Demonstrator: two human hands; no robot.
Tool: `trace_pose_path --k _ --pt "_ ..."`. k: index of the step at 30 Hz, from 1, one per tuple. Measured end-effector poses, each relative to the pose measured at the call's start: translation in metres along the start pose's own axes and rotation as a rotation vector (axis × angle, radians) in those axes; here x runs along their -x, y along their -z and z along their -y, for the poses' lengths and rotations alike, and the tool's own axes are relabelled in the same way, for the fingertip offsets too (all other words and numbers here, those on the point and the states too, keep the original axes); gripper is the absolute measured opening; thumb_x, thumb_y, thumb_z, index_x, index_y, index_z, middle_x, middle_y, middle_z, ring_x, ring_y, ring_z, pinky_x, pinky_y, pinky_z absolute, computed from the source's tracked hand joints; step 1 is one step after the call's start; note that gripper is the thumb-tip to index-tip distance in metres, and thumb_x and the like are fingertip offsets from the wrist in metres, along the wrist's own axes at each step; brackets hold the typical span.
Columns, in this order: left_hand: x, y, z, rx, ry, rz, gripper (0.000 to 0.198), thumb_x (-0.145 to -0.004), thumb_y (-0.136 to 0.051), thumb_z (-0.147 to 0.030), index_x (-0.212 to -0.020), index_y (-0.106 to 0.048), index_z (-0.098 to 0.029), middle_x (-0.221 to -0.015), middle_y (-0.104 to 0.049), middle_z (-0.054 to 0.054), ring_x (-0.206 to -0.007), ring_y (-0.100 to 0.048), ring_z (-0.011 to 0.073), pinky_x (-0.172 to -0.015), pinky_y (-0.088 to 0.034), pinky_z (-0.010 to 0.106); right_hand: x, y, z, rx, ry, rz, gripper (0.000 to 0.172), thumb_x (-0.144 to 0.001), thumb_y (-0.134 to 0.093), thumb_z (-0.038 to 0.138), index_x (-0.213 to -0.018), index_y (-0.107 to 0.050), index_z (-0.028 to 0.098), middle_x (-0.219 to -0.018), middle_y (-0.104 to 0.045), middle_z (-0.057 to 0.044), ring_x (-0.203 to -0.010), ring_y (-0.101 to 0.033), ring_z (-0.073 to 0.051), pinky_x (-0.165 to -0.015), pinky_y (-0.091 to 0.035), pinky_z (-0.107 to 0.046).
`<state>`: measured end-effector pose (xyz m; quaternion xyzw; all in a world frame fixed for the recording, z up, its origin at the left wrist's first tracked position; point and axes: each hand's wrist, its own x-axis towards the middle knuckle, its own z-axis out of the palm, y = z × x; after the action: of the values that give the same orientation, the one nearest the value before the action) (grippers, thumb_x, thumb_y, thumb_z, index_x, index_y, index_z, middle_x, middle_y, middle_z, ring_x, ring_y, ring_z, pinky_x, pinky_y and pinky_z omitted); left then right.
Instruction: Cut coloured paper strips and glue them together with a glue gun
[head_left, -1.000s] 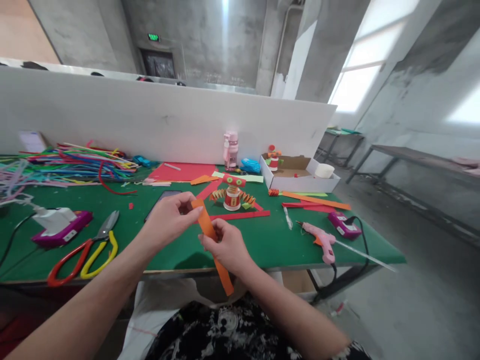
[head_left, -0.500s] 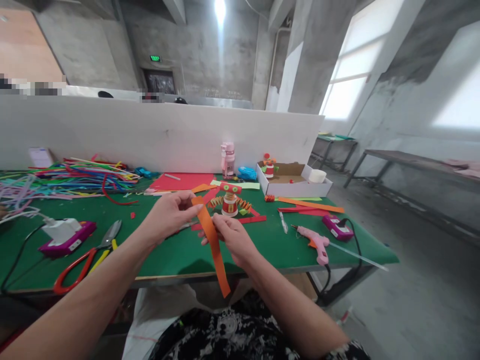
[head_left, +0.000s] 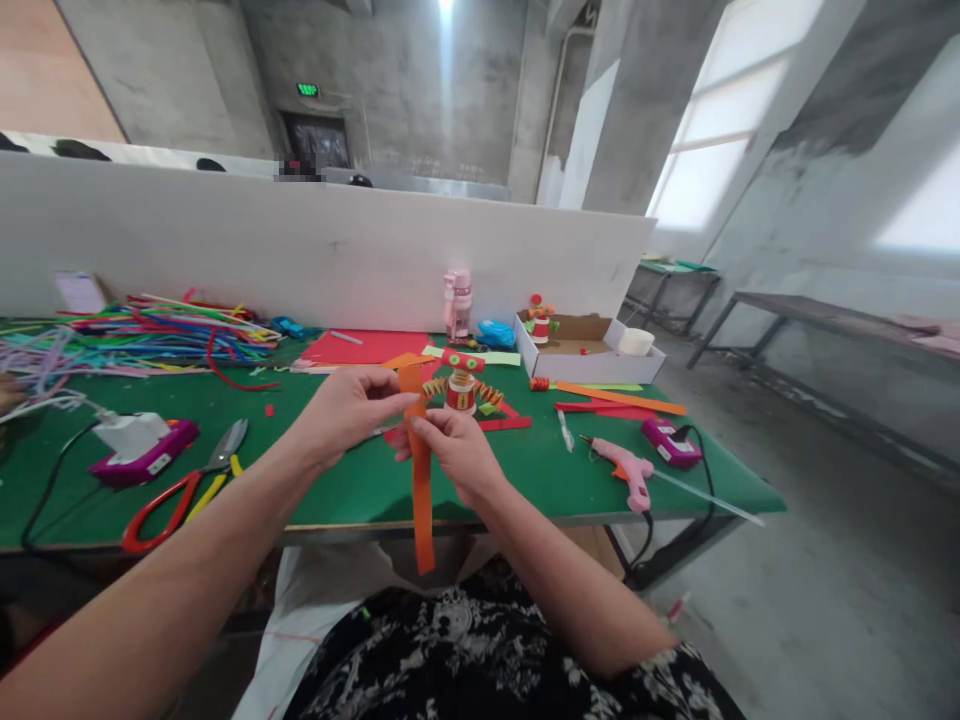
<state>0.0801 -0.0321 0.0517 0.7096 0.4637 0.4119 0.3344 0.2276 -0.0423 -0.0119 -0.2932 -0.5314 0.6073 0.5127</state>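
An orange paper strip (head_left: 422, 490) hangs down past the table's front edge. My left hand (head_left: 352, 412) pinches its upper end between thumb and fingers. Just below and to the right, my right hand (head_left: 450, 447) grips the same strip. Behind my hands stands a small red figure (head_left: 460, 397) with green eyes and folded, spring-like arms. Red strips (head_left: 506, 424) lie beside it, and an orange piece (head_left: 409, 360) rests on red paper (head_left: 367, 347) further back.
Red-handled scissors (head_left: 161, 512) and a purple power socket (head_left: 146, 452) are at left, with pipe cleaners (head_left: 172, 335) behind. A pink glue gun (head_left: 628, 472) lies at right. At the back are a pink bottle (head_left: 458, 308) and a white box (head_left: 592, 372) holding another figure (head_left: 539, 325).
The strip has swung from slanted to nearly upright. My left hand has shifted a little right and up, and my right hand has moved slightly up. The view has tilted a little.
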Motion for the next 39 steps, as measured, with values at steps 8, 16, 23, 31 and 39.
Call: trace_pose_path --k 8,16,23,31,39 --pt "-0.012 0.007 -0.006 -0.039 0.031 -0.061 0.032 -0.065 -0.068 -0.046 -0.056 -0.053 -0.020 -0.047 -0.037 -0.008 -0.045 -0.027 0.0075 -0.043 -0.019 0.024 0.008 -0.002 -0.009 -0.050 -0.065 -0.001 0.043 -0.069 -0.076 0.057 -0.077 -0.069 0.015 -0.069 -0.073 -0.005 -0.058 -0.065 -0.014 -0.069 -0.053 -0.031" --pt "-0.020 0.012 -0.004 -0.004 0.050 -0.105 0.035 -0.060 -0.071 -0.046 -0.053 -0.049 -0.020 -0.051 -0.039 -0.007 -0.049 -0.030 0.0075 -0.045 -0.023 0.023 0.016 -0.003 -0.021 -0.035 -0.101 0.058 0.042 -0.077 -0.070 0.059 -0.077 -0.064 0.017 -0.071 -0.071 -0.003 -0.063 -0.065 -0.014 -0.074 -0.053 -0.032" --pt "-0.019 0.012 -0.006 0.010 0.069 -0.118 0.034 -0.059 -0.071 -0.043 -0.052 -0.046 -0.021 -0.050 -0.034 -0.008 -0.048 -0.026 0.0065 -0.043 -0.017 0.023 0.016 -0.005 -0.024 -0.054 -0.091 0.124 0.033 -0.083 -0.068 0.050 -0.078 -0.059 0.019 -0.069 -0.065 0.001 -0.063 -0.062 -0.012 -0.073 -0.051 -0.030" --pt "-0.023 0.019 0.002 0.003 0.058 -0.120 0.034 -0.062 -0.070 -0.047 -0.055 -0.050 -0.021 -0.049 -0.041 -0.007 -0.047 -0.033 0.0070 -0.044 -0.022 0.023 0.021 -0.002 -0.030 -0.057 -0.151 0.133 0.030 -0.084 -0.067 0.048 -0.086 -0.056 0.020 -0.069 -0.066 0.002 -0.062 -0.063 -0.013 -0.071 -0.050 -0.030" --pt "-0.024 0.029 0.002 0.013 0.031 -0.145 0.031 -0.061 -0.073 -0.046 -0.058 -0.057 -0.020 -0.053 -0.043 -0.007 -0.050 -0.035 0.0075 -0.048 -0.025 0.023 0.025 -0.004 -0.036 -0.063 -0.142 0.161 0.033 -0.083 -0.068 0.050 -0.080 -0.057 0.019 -0.073 -0.068 0.000 -0.065 -0.062 -0.012 -0.074 -0.049 -0.029"
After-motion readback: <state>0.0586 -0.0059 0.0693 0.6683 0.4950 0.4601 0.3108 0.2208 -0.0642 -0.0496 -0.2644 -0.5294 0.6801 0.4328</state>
